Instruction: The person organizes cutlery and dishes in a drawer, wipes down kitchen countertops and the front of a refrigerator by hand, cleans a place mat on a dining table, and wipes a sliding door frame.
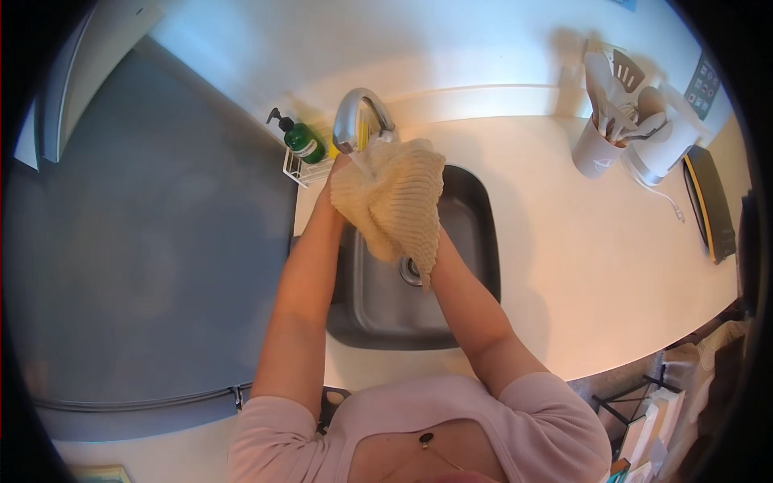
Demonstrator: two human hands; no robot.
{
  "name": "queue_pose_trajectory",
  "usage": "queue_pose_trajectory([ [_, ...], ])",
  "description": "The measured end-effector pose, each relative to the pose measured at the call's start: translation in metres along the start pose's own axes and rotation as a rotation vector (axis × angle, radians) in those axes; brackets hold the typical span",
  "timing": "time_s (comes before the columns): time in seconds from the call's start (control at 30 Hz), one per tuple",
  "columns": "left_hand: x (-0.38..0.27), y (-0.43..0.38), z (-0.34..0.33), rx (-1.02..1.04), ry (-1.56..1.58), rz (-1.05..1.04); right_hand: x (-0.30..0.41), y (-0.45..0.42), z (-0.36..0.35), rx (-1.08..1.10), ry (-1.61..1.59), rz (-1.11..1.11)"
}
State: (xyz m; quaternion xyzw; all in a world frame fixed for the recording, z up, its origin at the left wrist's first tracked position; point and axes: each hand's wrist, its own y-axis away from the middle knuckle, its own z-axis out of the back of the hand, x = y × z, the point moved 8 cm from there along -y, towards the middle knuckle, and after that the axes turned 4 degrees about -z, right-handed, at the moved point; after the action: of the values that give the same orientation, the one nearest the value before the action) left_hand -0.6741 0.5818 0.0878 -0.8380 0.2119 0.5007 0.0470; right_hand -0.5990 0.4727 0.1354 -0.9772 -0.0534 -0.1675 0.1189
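Note:
A beige ribbed cloth (398, 193) hangs over the sink, directly below the spout of a chrome faucet (362, 108). Water (360, 162) appears to run from the spout onto its upper left part. My left hand (340, 166) holds the cloth at its left edge; only the wrist side shows, and the fingers are behind the fabric. My right hand is hidden under the cloth's right side, where my right forearm (462, 271) runs up to it. Below lies a dark metal sink basin (392, 323) with a round drain (410, 273) partly covered by the cloth.
A green pump bottle (305, 143) stands in a white wire rack (296, 169) left of the faucet. On the right of the counter (580, 259) are a utensil holder (595, 151), a white appliance (667, 136) with a cord, and a dark flat object (709, 205). A grey surface (151, 241) borders the left.

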Motion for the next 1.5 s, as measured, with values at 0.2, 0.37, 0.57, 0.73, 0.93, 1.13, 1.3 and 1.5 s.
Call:
queue_pose_trajectory([
  [0.2,0.008,-0.011,0.046,0.04,-0.004,0.023,-0.004,-0.009,-0.008,0.01,0.126,-0.046],
  [0.37,0.026,-0.01,0.042,-0.35,-0.652,0.014,0.016,0.001,0.129,-0.317,0.736,0.03],
  [0.57,0.025,0.051,0.074,-0.432,-0.969,0.097,0.013,0.044,0.148,-0.45,1.229,0.009],
  [0.73,0.058,0.154,0.084,-0.358,-0.758,0.045,0.019,0.068,0.112,-0.3,0.103,-0.092],
  [0.93,0.045,0.264,0.08,-0.447,-0.61,0.026,-0.02,0.046,0.104,-0.421,0.573,-0.118],
  [1.13,0.05,0.349,0.094,-0.579,-0.595,0.005,0.018,-0.004,0.112,-0.487,1.678,0.217],
  [1.3,0.035,0.403,0.071,-0.673,-0.558,-0.006,0.071,-0.09,0.097,-0.393,1.802,0.457],
  [1.5,0.039,0.412,0.073,-0.691,-0.603,0.016,0.027,-0.116,0.127,0.064,2.539,0.38],
])
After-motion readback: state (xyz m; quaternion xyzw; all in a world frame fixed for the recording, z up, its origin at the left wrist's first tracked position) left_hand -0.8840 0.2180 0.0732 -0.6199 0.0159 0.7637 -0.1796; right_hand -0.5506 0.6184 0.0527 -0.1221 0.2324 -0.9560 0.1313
